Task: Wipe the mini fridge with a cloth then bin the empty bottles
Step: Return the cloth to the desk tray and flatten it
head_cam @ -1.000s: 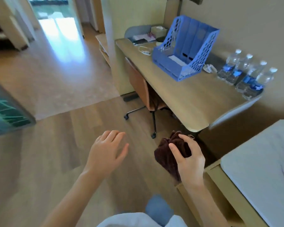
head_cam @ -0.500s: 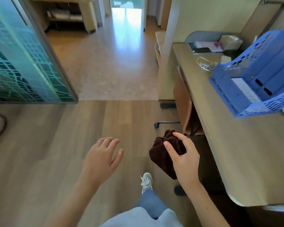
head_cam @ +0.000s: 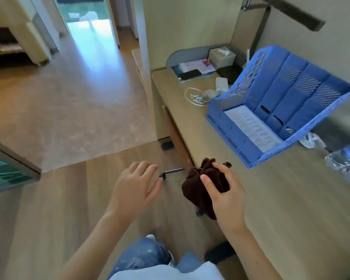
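- your right hand (head_cam: pixel 226 197) grips a bunched dark brown cloth (head_cam: pixel 202 186); thumb and fingers are pinched around it, and loose folds hang below your palm.
- the cloth is held in the air at the front edge of the surface (head_cam: pixel 291 209), partly over the floor (head_cam: pixel 49 209). it does not touch the surface.
- your left hand (head_cam: pixel 133 188) is empty, palm down, fingers loosely spread, hovering over the floor just left of the cloth. the two hands are near each other but apart.
- a blue file rack (head_cam: pixel 279 106) sits on the surface beyond your right hand, with a printed sheet lying in its nearest slot.
- at the far right edge, a clear water bottle (head_cam: pixel 343 160) with a blue label is partly cut off by the frame. it is blurred, so you cannot tell if it is empty or standing.
- further back on the surface lie a white cable (head_cam: pixel 196 97), a dark phone (head_cam: pixel 190 74) on some papers, and a tissue box (head_cam: pixel 221 56).
- a chair leg with a castor (head_cam: pixel 170 173) shows on the floor between your hands.
- your jeans (head_cam: pixel 141 257) fill the bottom centre.
- the mini fridge is not in view.
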`<state>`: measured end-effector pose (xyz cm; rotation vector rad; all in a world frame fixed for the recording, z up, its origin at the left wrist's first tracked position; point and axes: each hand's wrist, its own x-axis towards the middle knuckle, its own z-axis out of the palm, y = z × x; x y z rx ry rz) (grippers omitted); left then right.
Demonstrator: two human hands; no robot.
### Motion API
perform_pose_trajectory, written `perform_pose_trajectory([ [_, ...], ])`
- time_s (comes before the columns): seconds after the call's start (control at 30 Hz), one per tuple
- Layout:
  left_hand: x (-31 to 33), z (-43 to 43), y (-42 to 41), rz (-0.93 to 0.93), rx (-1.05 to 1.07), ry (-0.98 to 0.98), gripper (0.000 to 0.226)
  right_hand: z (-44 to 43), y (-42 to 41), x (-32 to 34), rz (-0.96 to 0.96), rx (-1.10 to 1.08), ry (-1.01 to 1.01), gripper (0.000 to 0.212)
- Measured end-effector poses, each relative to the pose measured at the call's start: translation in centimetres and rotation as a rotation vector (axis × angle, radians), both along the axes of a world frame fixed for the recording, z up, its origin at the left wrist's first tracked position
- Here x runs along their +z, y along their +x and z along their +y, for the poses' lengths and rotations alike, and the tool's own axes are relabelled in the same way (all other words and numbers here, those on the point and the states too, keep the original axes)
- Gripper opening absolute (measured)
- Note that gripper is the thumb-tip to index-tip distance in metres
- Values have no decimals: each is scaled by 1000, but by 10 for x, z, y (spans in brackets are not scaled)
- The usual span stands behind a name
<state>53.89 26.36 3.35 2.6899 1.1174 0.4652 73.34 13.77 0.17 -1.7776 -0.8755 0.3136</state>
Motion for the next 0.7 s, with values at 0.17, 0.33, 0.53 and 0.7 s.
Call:
perform_pose_trajectory([
  [0.17, -16, 44, 81, 40, -282, -37, 38, -5, 39, -18, 16, -321, -17, 36],
  [0.33, -31, 83, 159, 75, -603, -94, 42, -6, 62, -26, 38, -653, -29, 36],
  [0.53, -32, 100, 247, 67, -987, -22, 38, -5, 74, -14, 94, -979, 8, 33],
  [0.7, -28, 82, 304, 58, -1271, -33, 43, -14, 79, 1, 90, -1186, 29, 32],
])
